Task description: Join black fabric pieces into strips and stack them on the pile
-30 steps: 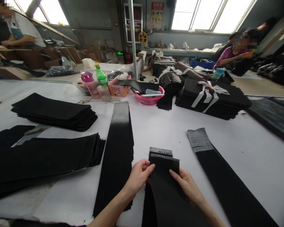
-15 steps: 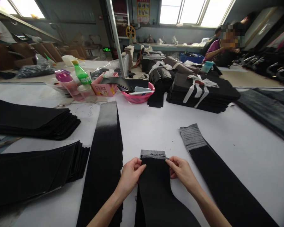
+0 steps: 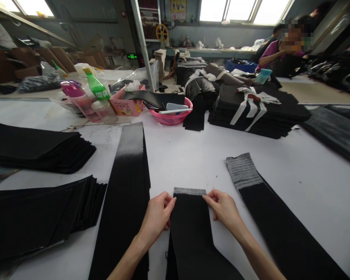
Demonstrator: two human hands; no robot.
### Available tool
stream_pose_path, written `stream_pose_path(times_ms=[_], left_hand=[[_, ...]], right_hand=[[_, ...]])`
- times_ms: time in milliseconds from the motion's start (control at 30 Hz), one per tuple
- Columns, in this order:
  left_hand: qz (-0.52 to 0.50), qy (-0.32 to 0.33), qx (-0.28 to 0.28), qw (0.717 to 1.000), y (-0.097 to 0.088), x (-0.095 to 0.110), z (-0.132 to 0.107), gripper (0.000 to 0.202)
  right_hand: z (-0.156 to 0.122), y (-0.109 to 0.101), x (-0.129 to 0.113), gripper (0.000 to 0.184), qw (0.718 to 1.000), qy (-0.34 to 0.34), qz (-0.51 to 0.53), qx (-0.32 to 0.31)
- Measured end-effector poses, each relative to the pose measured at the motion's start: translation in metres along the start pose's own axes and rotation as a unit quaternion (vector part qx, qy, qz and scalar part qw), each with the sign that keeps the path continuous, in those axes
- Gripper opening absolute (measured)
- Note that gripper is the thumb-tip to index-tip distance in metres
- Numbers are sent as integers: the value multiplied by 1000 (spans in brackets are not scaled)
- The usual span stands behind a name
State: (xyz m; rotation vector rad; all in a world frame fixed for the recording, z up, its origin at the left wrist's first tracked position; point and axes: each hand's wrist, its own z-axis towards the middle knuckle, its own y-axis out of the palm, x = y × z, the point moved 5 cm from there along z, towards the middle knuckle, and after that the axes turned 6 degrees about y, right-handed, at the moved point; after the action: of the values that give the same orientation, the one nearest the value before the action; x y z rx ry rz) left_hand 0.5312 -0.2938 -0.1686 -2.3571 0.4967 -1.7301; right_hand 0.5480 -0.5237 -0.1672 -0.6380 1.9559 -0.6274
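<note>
Between my hands a black sheet strip [image 3: 192, 225] lies with a grey band across its far end. My left hand [image 3: 159, 212] pinches its left edge close to that band. On the opposite edge, my right hand [image 3: 223, 206] pinches the corner between thumb and fingers. Part of another black layer shows under the strip's left side near the bottom. To the left lies a long stack of black strips [image 3: 121, 202] with a grey far end. At the right a black strip [image 3: 291, 225] has a grey, ridged-looking end.
Black sheet stacks [image 3: 32, 217] lie at the left. Farther back stand a pink basin [image 3: 170, 118], a pink box [image 3: 126, 105], a green bottle [image 3: 96, 86] and a tied black bundle [image 3: 259, 112]. A person in a purple top [image 3: 270, 58] sits beyond.
The held strip's far end has come over the grey band beneath, so two offset grey bands now look like one. Both hands keep their pinch. The view has shifted slightly.
</note>
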Motion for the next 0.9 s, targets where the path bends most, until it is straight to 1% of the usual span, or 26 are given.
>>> stream_pose_path(times_ms=[233,467,600,900], left_hand=[[9,-22,-12,1000,3,-6,7,33],[13,-35,-12,999,2,-8,9,33],[17,-39,-9,999,2,-9,9,33],[15,-51,-4,999,1,-1,9,28]], right_hand=[[5,4,7,33,999,20,27,-18],[9,8,15,35,999,21,35,-27],[10,9,16,35,999,16,29,-30],[8,7,13,35,999,14,37,-33]])
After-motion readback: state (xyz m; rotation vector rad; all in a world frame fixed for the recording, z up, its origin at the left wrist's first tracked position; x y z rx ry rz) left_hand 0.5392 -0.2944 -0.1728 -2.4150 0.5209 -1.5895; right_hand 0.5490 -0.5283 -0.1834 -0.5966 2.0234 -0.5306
